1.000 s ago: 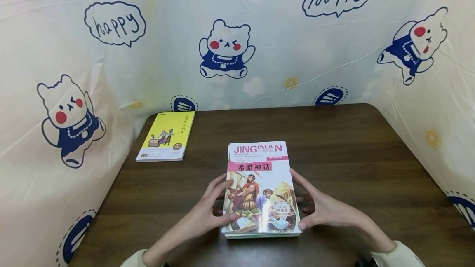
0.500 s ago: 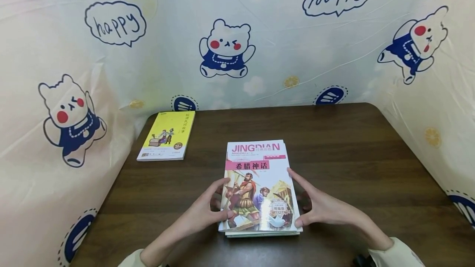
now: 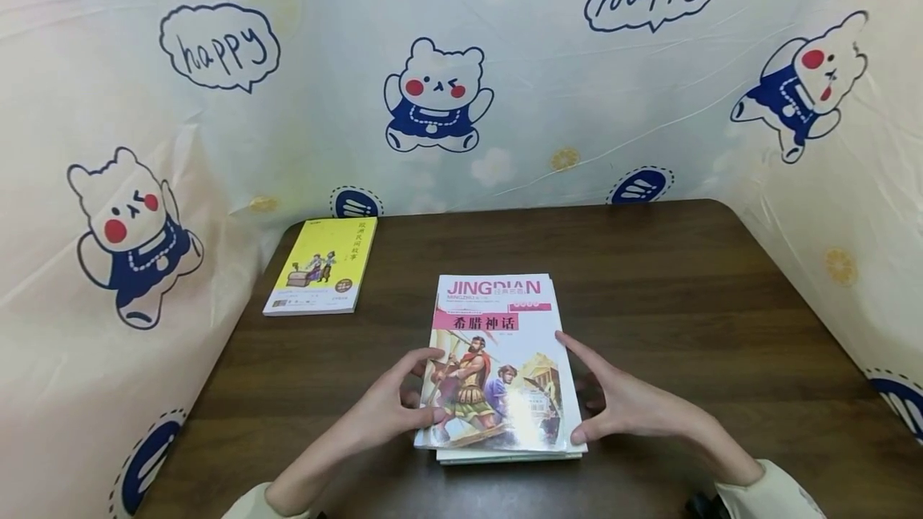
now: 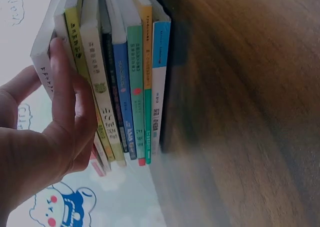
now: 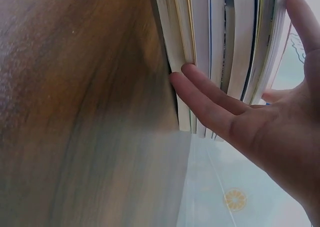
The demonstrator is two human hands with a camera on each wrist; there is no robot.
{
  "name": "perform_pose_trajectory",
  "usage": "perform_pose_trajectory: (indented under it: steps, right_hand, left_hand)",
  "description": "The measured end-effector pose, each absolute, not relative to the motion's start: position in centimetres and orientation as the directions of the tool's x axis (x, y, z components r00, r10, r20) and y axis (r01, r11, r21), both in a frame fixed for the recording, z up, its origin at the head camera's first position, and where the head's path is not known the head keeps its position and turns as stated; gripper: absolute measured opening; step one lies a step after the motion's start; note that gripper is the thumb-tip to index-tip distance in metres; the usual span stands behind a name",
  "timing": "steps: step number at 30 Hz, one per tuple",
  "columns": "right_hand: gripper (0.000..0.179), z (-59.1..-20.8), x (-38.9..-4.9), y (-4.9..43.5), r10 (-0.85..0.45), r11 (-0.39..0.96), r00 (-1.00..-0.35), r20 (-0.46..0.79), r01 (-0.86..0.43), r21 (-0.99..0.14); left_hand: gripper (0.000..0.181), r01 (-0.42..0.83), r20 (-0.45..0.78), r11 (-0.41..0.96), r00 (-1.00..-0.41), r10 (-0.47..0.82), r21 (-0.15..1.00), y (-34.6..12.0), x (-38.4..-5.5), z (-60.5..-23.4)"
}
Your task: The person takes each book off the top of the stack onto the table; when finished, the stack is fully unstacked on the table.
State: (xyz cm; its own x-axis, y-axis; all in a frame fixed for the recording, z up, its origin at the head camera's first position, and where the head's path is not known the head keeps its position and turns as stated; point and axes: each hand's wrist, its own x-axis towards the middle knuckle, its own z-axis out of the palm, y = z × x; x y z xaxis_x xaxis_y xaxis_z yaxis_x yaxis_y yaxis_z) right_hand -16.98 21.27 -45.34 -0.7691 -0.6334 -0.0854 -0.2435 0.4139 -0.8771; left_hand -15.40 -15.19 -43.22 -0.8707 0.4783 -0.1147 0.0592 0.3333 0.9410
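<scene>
A stack of several books lies on the table; its top book (image 3: 497, 367) has a white cover with a pink title band and a warrior picture. This book sits shifted left over the lower books (image 3: 505, 457). My left hand (image 3: 392, 399) holds the upper part of the stack at its left side, thumb on the cover and fingers against the spines (image 4: 95, 77). On the other side, my right hand (image 3: 620, 403) touches the stack with spread fingers. Its thumb rests at the cover's lower right corner, while two fingertips (image 5: 187, 69) touch page edges low in the stack.
A yellow book (image 3: 324, 267) lies flat at the back left of the dark wooden table (image 3: 649, 287). Behind and beside the table hangs a pale curtain (image 3: 534, 94) printed with bears.
The top book has slid left over the lower books, overhanging them more on that side. My left hand has moved slightly left along with it; the right hand has shifted slightly left too.
</scene>
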Motion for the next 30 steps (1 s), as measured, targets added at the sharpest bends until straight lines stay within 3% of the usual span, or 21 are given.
perform_pose_trajectory:
  steps: [7, 17, 25, 30]
  right_hand:
    - [0.117, -44.9, -16.9, 21.1, -0.625, 0.434, -0.775, -0.089, -0.250, -0.866]
    - [0.116, -45.0, -16.8, 21.0, -0.630, 0.437, -0.770, -0.103, -0.242, -0.866]
    - [0.116, -45.2, -16.8, 20.8, -0.625, 0.467, -0.773, -0.110, -0.258, -0.846]
    - [0.117, -44.9, -16.8, 20.8, -0.610, 0.496, -0.783, -0.123, -0.256, -0.830]
  left_hand:
    - [0.070, 0.017, -0.136, 0.289, -0.855, 0.501, 0.957, -16.0, -15.9, -43.3]
    - [0.076, -0.154, -0.225, 0.172, -0.800, 0.556, 0.973, -16.9, -16.5, -43.8]
    - [0.076, -0.159, -0.235, 0.183, -0.802, 0.549, 0.970, -18.4, -16.4, -43.3]
    - [0.073, -0.188, -0.190, 0.065, -0.787, 0.586, 0.980, -19.4, -16.5, -42.7]
